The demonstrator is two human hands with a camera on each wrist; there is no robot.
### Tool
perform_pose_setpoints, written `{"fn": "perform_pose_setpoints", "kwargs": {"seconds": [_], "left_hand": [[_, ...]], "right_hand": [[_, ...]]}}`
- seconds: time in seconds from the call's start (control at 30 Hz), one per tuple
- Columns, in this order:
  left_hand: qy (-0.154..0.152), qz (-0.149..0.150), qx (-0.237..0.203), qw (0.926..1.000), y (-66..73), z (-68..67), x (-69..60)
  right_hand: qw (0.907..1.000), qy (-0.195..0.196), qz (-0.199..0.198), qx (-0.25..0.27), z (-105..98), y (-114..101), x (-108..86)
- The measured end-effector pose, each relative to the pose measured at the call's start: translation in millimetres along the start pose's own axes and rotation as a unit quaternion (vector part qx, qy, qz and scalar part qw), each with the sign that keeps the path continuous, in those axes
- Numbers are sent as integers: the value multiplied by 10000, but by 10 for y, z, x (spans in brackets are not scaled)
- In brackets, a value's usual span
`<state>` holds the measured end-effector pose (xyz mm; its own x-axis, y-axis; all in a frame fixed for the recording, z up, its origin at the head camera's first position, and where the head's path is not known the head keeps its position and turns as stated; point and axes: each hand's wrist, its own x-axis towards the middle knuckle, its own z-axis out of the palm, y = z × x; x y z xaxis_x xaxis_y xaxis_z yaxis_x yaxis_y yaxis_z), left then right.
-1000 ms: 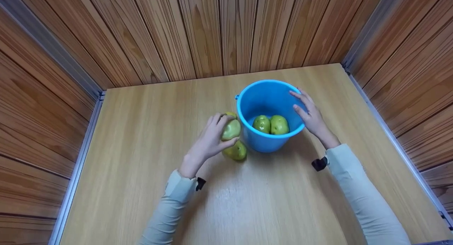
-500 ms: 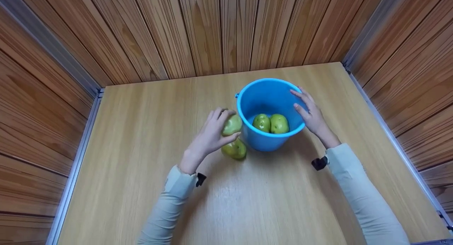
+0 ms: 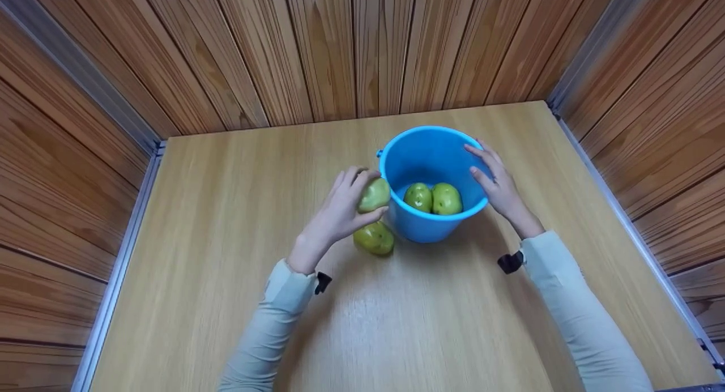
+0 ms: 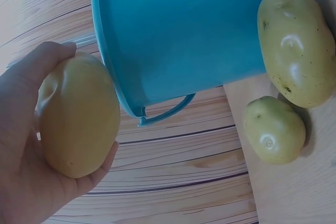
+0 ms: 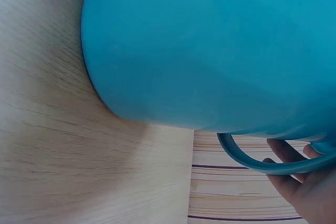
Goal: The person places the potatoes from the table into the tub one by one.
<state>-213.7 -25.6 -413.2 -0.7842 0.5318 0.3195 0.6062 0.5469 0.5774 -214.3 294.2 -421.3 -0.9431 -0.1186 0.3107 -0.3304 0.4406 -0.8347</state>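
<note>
A blue bucket [image 3: 426, 228] stands upright on the table with two potatoes [image 3: 418, 197] visible at its bottom. My left hand [image 3: 340, 211] holds a yellow-green potato [image 4: 79, 114] between thumb and fingers, raised close to the bucket's left rim. Below that hand, a larger potato [image 4: 296, 45] and a smaller potato [image 4: 274, 129] lie on the tabletop beside the bucket; the head view shows only the larger one. At the right rim my right hand [image 3: 499, 185] grips the bucket, thumb and forefinger over the inner side, other fingers outside near the handle [image 5: 262, 167].
The wooden table [image 3: 226, 239] is enclosed by wood-plank walls [image 3: 317, 52] at the back and both sides. Metal frame strips [image 3: 122, 267] run along the table's sides. A small handle lug [image 3: 379, 153] sticks out from the bucket's left rim.
My left hand has moved slightly up and right with the potato, nearer the bucket rim. The right hand and bucket have stayed in place.
</note>
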Motion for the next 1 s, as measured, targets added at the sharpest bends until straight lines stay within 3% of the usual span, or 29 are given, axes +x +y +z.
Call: {"fn": "perform_pose_setpoints", "kwargs": {"seconds": [0.3, 1.0], "left_hand": [[-61, -35, 52, 10000, 46, -11, 56], [31, 311, 44, 9995, 95, -3, 183]], "right_hand": [[10000, -32, -6, -50, -1, 6, 4], [10000, -75, 22, 48, -15, 9, -12]]}}
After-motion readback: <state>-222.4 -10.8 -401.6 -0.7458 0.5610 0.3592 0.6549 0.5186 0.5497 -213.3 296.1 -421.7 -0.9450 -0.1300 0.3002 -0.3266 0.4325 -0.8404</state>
